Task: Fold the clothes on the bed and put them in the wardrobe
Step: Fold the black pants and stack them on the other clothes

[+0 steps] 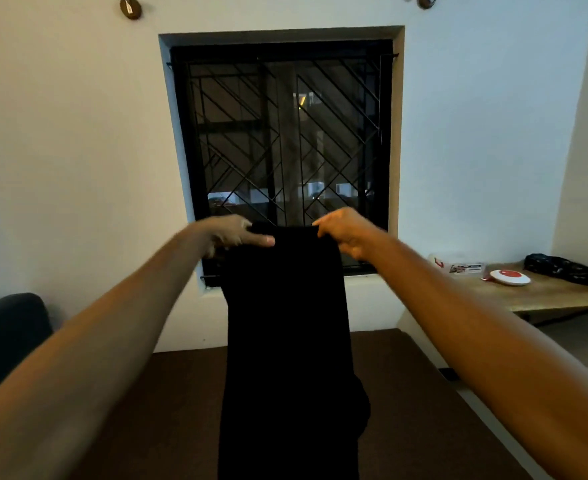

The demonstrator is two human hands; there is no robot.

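Note:
A long black garment hangs straight down in front of me, held up at arm's length over the brown bed. My left hand grips its top left corner, thumb pointing right along the upper edge. My right hand pinches the top right corner. The cloth's lower end runs out of the frame at the bottom, with a bulge of fabric at its lower right. No wardrobe is in view.
A barred dark window fills the wall ahead. At right, a wooden shelf carries a white and red round object, a small packet and a dark bundle. A dark chair stands at left.

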